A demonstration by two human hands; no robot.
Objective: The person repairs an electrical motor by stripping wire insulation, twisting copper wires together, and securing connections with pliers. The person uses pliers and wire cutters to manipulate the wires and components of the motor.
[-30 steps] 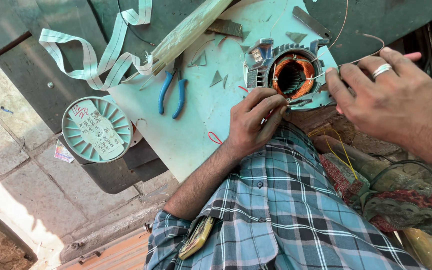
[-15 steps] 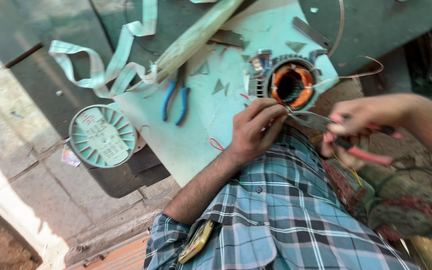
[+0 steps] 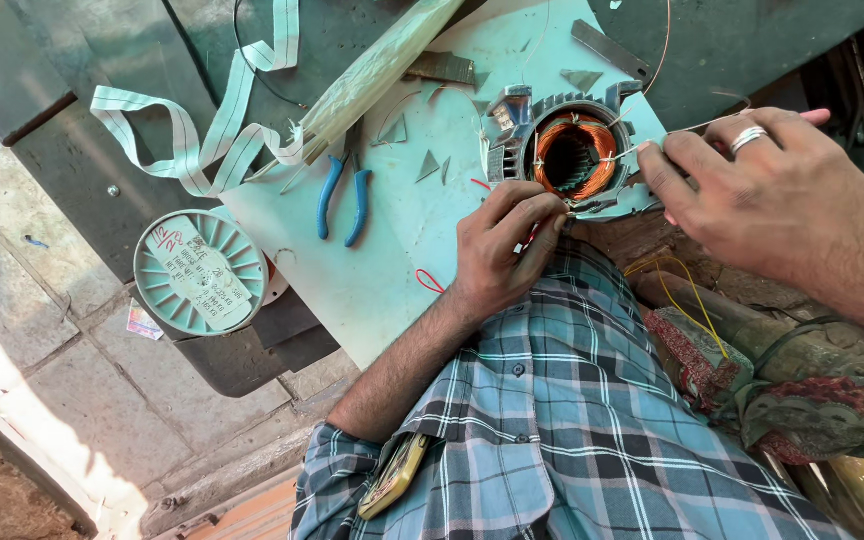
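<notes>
A motor stator [image 3: 572, 150] with an orange copper winding and a ribbed metal body lies on a pale teal sheet [image 3: 392, 280]. My left hand [image 3: 500, 250] reaches out of a blue plaid sleeve. Its fingers are pinched together on the stator's near edge, with a bit of red wire under them. My right hand [image 3: 777, 195], with a ring on one finger, comes in from the right. Its fingertips touch the stator's right side at a thin white thread. A pink-handled tool [image 3: 818, 116] pokes out behind that hand; the rest of the tool is hidden.
Blue-handled pliers [image 3: 342, 200] lie left of the stator among small paper scraps. A pale rolled sheet [image 3: 382, 70] and looped white tape [image 3: 212, 140] lie further back. A round ribbed teal cap [image 3: 202, 270] sits at the left. A yellow wire [image 3: 692, 290] crosses patterned cloth [image 3: 812, 400].
My right hand has come back up from the lower right and is at the stator's right side again. My left hand has stayed pinched at the stator's near edge.
</notes>
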